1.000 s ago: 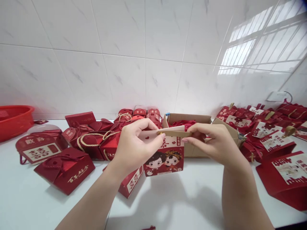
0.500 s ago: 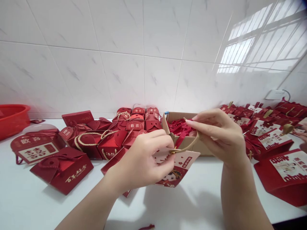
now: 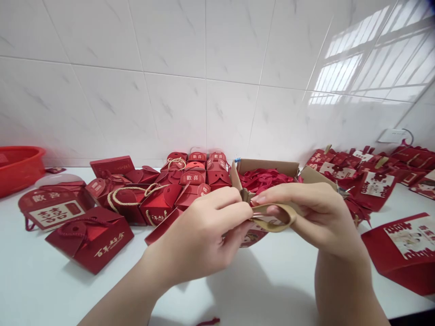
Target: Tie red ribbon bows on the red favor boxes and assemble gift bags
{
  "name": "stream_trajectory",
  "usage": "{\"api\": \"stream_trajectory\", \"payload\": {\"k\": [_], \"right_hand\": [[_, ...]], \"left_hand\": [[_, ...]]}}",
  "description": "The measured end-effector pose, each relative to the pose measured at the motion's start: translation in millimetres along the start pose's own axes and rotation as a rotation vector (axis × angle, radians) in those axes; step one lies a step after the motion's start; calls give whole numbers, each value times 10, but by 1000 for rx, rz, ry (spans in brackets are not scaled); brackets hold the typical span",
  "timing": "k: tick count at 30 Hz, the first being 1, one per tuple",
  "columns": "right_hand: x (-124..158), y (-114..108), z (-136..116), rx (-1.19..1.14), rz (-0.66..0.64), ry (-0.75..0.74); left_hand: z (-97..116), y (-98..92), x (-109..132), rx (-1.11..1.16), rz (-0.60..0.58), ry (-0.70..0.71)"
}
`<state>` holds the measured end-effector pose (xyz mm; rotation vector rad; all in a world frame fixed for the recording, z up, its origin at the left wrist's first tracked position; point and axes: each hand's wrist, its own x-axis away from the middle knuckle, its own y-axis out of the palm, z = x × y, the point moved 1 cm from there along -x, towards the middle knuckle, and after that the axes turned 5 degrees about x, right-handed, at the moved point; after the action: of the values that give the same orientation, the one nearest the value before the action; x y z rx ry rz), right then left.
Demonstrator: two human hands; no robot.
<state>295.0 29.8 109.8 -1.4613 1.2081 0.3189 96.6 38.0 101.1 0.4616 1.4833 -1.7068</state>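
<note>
My left hand [image 3: 207,228] and my right hand [image 3: 307,215] meet above the white counter [image 3: 265,290], both pinching a small red and white gift box [image 3: 253,235] with a cartoon couple printed on it. My left fingers grip its top flap. The right fingers hold the box's tan strap handle [image 3: 277,217], bent into a loop. Most of the box is hidden behind my hands. Just behind them stands an open cardboard carton [image 3: 268,167] full of red ribbons [image 3: 267,177].
Several folded red gift boxes [image 3: 154,199] crowd the counter left of centre, one with gold writing [image 3: 90,240] nearest. A red plastic basin [image 3: 18,167] sits far left. More flat red boxes [image 3: 377,181] lie along the right side, one large [image 3: 404,249] near the edge.
The box was upright with its strap pulled straight between my hands. It has tipped down and back, and the strap has been bent over into a loop at the flap.
</note>
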Motion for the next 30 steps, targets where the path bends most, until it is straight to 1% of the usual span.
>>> {"api": "stream_trajectory", "payload": {"k": [3,11,19,26,30], "right_hand": [[-7,6,2,-28,-7,2],[-5,8,4,-2,2,-6],[-1,13,-6,13,26,-13],[1,13,-13,-6,24,-13],[2,4,8,-65,-15,-28]], "left_hand": [[-8,-6,-7,8,-4,-19],[-17,-14,-9,7,-6,-54],[-17,-23,-20,-1,7,-51],[-16,-30,-27,14,-7,-58],[-22,-26,-16,7,-26,-45]]}}
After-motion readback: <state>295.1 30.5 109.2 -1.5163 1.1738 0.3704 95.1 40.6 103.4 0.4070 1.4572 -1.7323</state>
